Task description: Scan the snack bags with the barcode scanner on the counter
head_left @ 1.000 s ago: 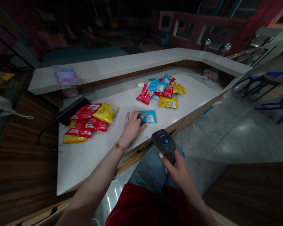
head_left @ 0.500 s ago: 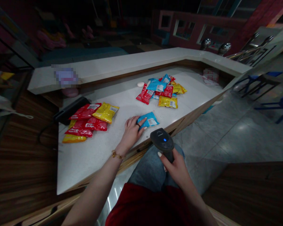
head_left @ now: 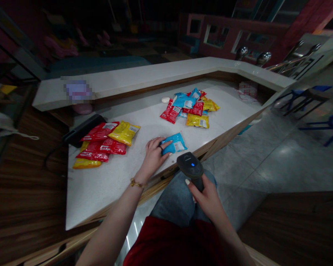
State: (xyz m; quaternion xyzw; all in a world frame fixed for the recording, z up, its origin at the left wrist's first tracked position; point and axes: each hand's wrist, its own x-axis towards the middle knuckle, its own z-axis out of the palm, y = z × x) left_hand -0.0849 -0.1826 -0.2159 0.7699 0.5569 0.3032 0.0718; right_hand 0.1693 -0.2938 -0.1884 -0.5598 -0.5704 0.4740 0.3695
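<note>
The left hand (head_left: 154, 153) lies palm down with its fingers moderately spread and slightly bent. 1 finger rests on top of the blue packet (head_left: 178, 143), and the thumb is by the packet's near side; whether they pinch it, I cannot tell. The packet lies flat on the white counter (head_left: 122, 184), just to the right of this hand, with its printed barcode facing up. The left hand wears 1 dark ring (head_left: 160, 147), and 1 gold-toned bracelet (head_left: 137, 183) circles the wrist.

The right hand (head_left: 207, 192) is closed around the handle of the dark scanner (head_left: 190, 166), which shows 1 blue light on top. The scanner's head is by the counter's near edge, near the blue packet and to the right of the left hand.

To the left of the left hand is a pile of red and yellow packets (head_left: 113, 145), beside a black device (head_left: 86, 129). Beyond both hands lies a mixed pile of red, blue and yellow packets (head_left: 193, 107), with 1 small white object (head_left: 165, 99) at its left side.
</note>
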